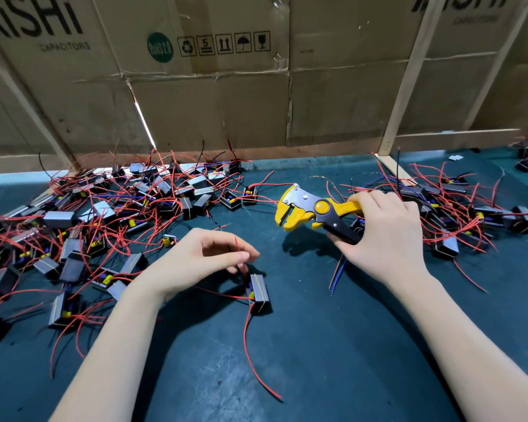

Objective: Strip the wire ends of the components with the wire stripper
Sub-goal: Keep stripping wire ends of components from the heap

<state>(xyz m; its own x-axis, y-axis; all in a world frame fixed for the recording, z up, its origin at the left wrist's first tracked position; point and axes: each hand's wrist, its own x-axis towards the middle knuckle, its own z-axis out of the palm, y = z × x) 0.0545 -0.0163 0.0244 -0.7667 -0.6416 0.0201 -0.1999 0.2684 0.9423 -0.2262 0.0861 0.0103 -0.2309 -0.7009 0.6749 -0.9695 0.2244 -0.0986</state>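
My right hand [384, 233] grips the handles of a yellow and black wire stripper [310, 210], held above the mat with its jaws pointing left and open. My left hand [205, 257] pinches a thin red wire [237, 248] between thumb and fingertips. That wire belongs to a small grey and black component [259, 292] lying on the mat just right of the hand. Another long red wire [250, 354] trails from the component toward me. The stripper's jaws are apart from the pinched wire, up and to its right.
A big pile of like components with red wires [104, 214] covers the left of the dark green mat [333, 345]. A second pile [457, 211] lies at the right. Cardboard sheets [226, 102] and wooden slats [409, 77] wall off the back.
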